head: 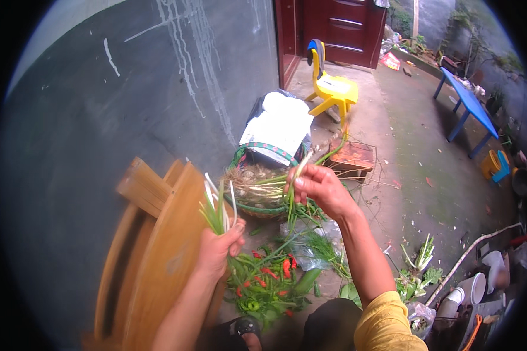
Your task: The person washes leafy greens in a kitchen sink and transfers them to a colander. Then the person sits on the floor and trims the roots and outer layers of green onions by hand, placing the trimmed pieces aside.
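Observation:
My left hand (pixel 221 245) is closed around a small bunch of green onion stalks (pixel 219 215), white and pale green, pointing up. My right hand (pixel 314 188) pinches another green onion (pixel 305 164) between thumb and fingers; its white stem points up and its green leaves hang below. Just behind the right hand stands a wicker basket (pixel 263 209) with a green-and-pink wrapped handle. Inside the basket lie stalks with rooted bulbs (pixel 250 175). Beneath my hands a pile of green and red peppers (pixel 268 281) covers part of the ground, and clear plastic (pixel 316 254) with green leaves lies beside it.
Wooden furniture (pixel 167 254) leans by a grey wall on the left. A low wooden stool (pixel 351 155), a yellow child's chair (pixel 333 87) and a blue table (pixel 470 101) stand farther off. Leafy greens (pixel 417 281), a long stick (pixel 470 245) and a white bucket (pixel 472 287) are at right.

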